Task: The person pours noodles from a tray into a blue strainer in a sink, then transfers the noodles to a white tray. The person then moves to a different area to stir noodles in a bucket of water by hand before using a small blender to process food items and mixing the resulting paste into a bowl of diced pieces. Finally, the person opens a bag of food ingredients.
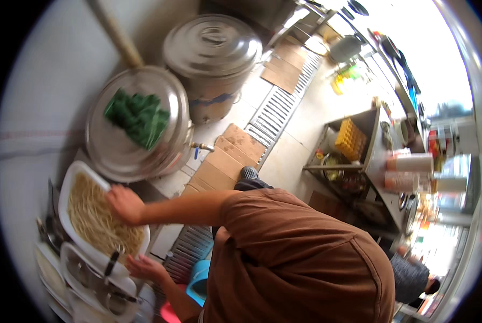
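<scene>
A white plastic tub point(65, 202) of pale noodles point(97, 214) is at the left. My right hand point(126, 204) lies over the noodles at the tub's upper rim; it is blurred, and its fingertips are hard to make out. My left hand point(150, 268) is at the tub's lower right corner, palm partly turned up, with nothing visible in it. Between that corner and the neighbouring containers sticks up a utensil with a black handle point(111, 263) and a metal ring. Below the tub stand further white containers point(77, 262), one holding another black-handled utensil point(121, 296).
Two lidded steel pots point(138, 161) point(212, 56) stand above the tub, the nearer topped by a green cloth point(138, 117). Cardboard point(212, 169) and drain grates point(279, 107) cover the floor. Blue point(200, 278) and pink buckets stand beside me. A steel counter point(380, 149) and a person point(410, 278) are at right.
</scene>
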Tool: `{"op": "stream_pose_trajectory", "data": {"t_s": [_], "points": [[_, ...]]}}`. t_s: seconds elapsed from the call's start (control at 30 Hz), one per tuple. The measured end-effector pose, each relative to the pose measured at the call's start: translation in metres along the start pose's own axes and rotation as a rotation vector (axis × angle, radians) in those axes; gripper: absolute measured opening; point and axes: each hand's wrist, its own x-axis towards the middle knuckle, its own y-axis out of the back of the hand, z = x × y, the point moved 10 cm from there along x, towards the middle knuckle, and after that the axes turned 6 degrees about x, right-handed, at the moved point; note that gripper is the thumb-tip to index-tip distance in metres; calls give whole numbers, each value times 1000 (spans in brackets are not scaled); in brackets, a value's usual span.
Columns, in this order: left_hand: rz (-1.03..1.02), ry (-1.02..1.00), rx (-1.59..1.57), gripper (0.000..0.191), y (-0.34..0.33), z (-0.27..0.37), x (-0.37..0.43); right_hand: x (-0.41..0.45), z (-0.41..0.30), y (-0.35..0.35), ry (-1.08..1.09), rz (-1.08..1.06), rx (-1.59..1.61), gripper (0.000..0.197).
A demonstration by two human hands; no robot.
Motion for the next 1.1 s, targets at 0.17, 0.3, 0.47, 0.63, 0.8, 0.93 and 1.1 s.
{"op": "stream_pose_trajectory", "data": {"t_s": [0.17, 0.3, 0.47, 0.63, 0.8, 0.93, 1.1], "points": [[28, -241, -10, 43, -92, -139, 73, -54, -14, -38, 15, -85, 147, 32], [-231, -16, -143, 45, -79, -73, 6, -120, 113, 130, -318, -156, -64, 33], [-96, 83, 232, 41, -25, -67, -3, -177, 215, 322, -519, 0, -125, 21], [-488, -53, 7, 35, -17, 72, -36, -268, 290, 494, -777, 160, -251, 39], [-1076, -164, -401, 29, -33, 263, -87, -401, 373, 644, -1199, 299, -120, 59], [-1434, -159, -610, 24, -29, 414, -78, -479, 384, 720, -1279, 459, -199, 63], [-1473, -174, -701, 24, -87, 573, -42, -535, 381, 733, -1387, 558, -101, 46]]}}
